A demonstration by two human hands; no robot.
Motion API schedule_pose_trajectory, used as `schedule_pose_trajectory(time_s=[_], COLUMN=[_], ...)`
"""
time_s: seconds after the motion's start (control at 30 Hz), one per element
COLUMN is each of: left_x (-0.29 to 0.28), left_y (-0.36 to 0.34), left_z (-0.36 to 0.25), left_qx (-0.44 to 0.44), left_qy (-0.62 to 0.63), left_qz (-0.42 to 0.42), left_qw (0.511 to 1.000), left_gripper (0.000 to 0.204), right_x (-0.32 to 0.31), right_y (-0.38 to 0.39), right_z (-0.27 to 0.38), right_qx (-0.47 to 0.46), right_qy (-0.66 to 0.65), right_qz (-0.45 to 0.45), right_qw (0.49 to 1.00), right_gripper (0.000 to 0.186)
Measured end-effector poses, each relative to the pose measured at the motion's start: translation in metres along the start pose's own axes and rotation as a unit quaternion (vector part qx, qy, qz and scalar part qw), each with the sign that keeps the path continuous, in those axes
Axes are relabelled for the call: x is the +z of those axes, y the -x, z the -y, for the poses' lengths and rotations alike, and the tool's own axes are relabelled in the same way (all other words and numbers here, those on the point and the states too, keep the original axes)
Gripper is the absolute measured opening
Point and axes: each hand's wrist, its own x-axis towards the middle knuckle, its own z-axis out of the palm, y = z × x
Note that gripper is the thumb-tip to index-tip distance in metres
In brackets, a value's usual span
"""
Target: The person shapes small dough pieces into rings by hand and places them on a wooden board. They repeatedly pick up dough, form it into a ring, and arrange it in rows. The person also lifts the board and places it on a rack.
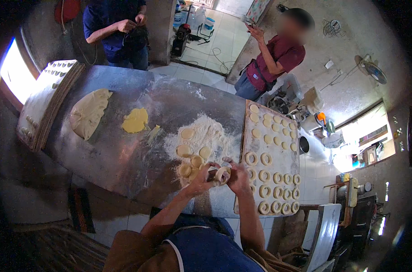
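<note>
Above the near edge of the metal table (110,156), my left hand (201,182) and my right hand (237,179) hold a pale dough ring (222,175) between them. Fingers of both hands curl round its sides, and some fingertips are hidden behind the dough. Just left of my hands, several flat dough rounds (185,170) lie in and beside a patch of white flour (208,129). To the right, a floured wooden board (247,140) carries shaped dough rings (264,175) in its nearer rows and small dough rounds (256,133) farther back.
A big dough lump (89,113) and a flattened yellow piece (135,120) lie on the table's left half. Stacked boards (56,102) stand at the far left. Two people (117,31) (278,59) stand beyond the table. A chair (321,233) is at the near right.
</note>
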Motion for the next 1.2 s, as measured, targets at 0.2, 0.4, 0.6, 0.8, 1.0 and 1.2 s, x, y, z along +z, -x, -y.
schedule_pose_trajectory(time_s=[0.2, 0.4, 0.6, 0.8, 1.0, 1.2], left_x=[-0.012, 0.023, 0.029, 0.047, 0.110, 0.119], left_y=[-0.021, -0.034, -0.063, -0.095, -0.109, -0.130], left_z=[0.047, 0.035, 0.076, 0.125, 0.133, 0.216], left_qx=[0.041, 0.140, 0.254, -0.048, 0.015, 0.132], left_qy=[0.119, -0.427, -0.395, 0.391, -0.043, -0.223], left_qz=[-0.176, -0.204, -0.349, -0.241, -0.272, -0.237], left_qw=[0.976, 0.870, 0.811, 0.887, 0.961, 0.936], left_gripper=[0.023, 0.025, 0.025, 0.029, 0.021, 0.028], right_x=[0.005, -0.007, -0.016, -0.068, -0.103, -0.143], right_y=[-0.008, -0.025, -0.004, 0.002, 0.030, 0.045], right_z=[-0.032, -0.042, -0.017, -0.003, 0.038, 0.080], right_qx=[-0.110, -0.231, -0.183, -0.258, -0.127, -0.186], right_qy=[0.003, 0.429, 0.356, 0.331, 0.299, 0.364], right_qz=[-0.155, -0.190, -0.282, -0.263, -0.198, -0.222], right_qw=[0.982, 0.852, 0.872, 0.869, 0.925, 0.885], right_gripper=[0.045, 0.054, 0.063, 0.063, 0.059, 0.051])
